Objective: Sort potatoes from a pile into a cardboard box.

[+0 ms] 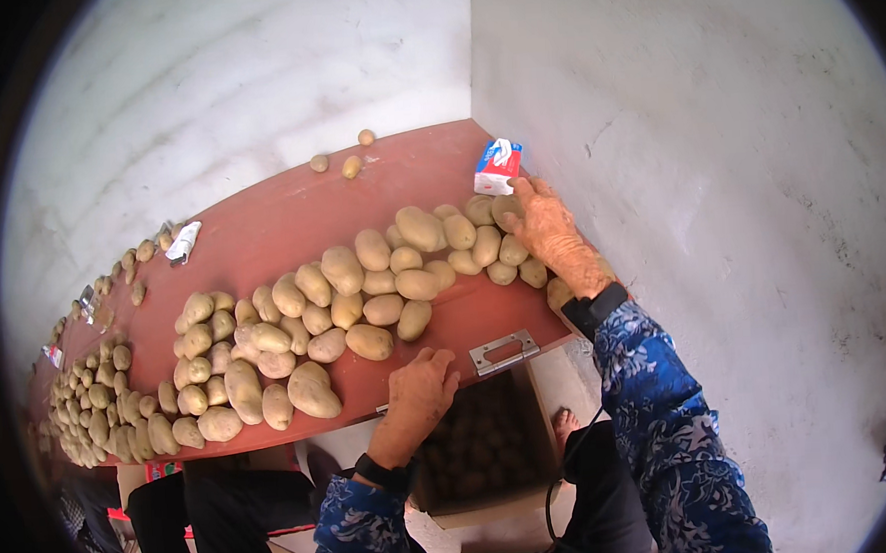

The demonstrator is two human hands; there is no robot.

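Note:
A long heap of tan potatoes (342,270) lies across the reddish-brown tabletop (259,211). At its right end my right hand (549,226) is closed over a potato (506,209), fingers curled on its far side. Just beyond those fingers stands a small red, white and blue box (498,166). My left hand (421,393) rests at the near table edge, loosely bent, thumb a little apart, with no object visible in it. Left of it are larger potatoes, among them one near the edge (314,390). Part of another potato (559,292) shows beside my right wrist.
Below the edge sits a cardboard box (540,412) with dark, shaded potatoes inside. A metal hinge plate (504,351) is on the table's front edge. Grey-white walls (698,163) close in the back and right. A crumpled white packet (183,242) lies at far left; another person's legs (240,517) are below.

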